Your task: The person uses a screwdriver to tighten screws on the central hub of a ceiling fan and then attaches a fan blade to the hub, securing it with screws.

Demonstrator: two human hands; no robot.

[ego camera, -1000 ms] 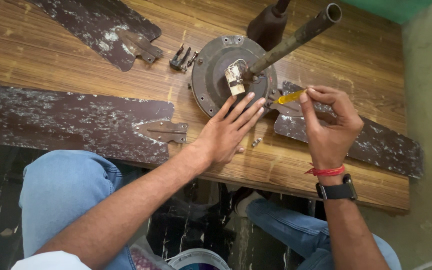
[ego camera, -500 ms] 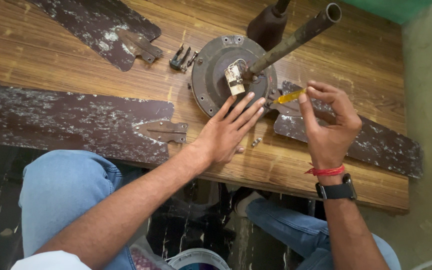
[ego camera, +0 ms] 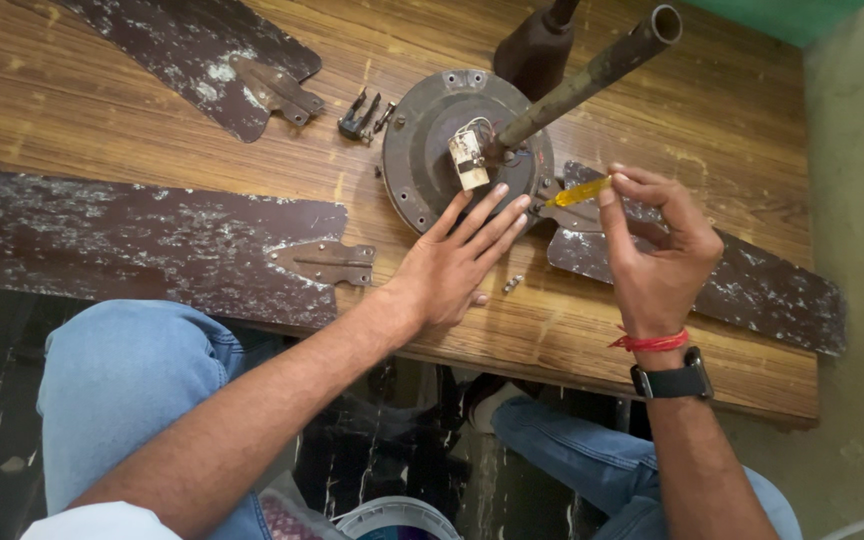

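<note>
Right now your left hand [ego camera: 449, 268] lies flat with fingers spread on the round ceiling fan motor [ego camera: 442, 140] on the wooden table [ego camera: 712, 120], while your right hand [ego camera: 657, 255] pinches a yellow-handled screwdriver [ego camera: 580, 193] at the motor's right edge.

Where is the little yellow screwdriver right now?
In the head view, the yellow screwdriver is pinched in the right hand, its tip at the round fan motor's right edge.
</note>
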